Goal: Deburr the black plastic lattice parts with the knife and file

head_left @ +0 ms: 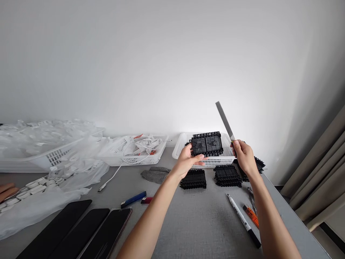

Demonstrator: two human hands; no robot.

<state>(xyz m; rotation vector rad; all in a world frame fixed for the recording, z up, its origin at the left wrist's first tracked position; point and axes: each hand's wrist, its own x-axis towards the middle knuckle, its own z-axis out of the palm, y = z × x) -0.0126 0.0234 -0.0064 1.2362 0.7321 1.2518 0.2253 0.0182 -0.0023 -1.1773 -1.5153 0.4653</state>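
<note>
My left hand [188, 158] grips a black plastic part [207, 144], a flat rectangular panel with toothed edges, raised in front of a white basket. In my right hand [244, 154] is a flat metal file [224, 118], its grey blade pointing up and left and its handle mostly hidden by my fingers. The blade and the panel are apart. Below my hands, stacks of similar black panels lie on the table: one stack [193, 178] under my left hand, another stack [228, 175] to its right. More black pieces sit partly behind my right wrist.
The white basket [215, 162] stands against the wall. Further left are a basket [134, 159] with white packets and a cable, and a heap of plastic bags [48, 136]. Nearer lie a grey cloth [155, 175], several dark phones [106, 233], a marker [244, 219] and an orange cutter [251, 216].
</note>
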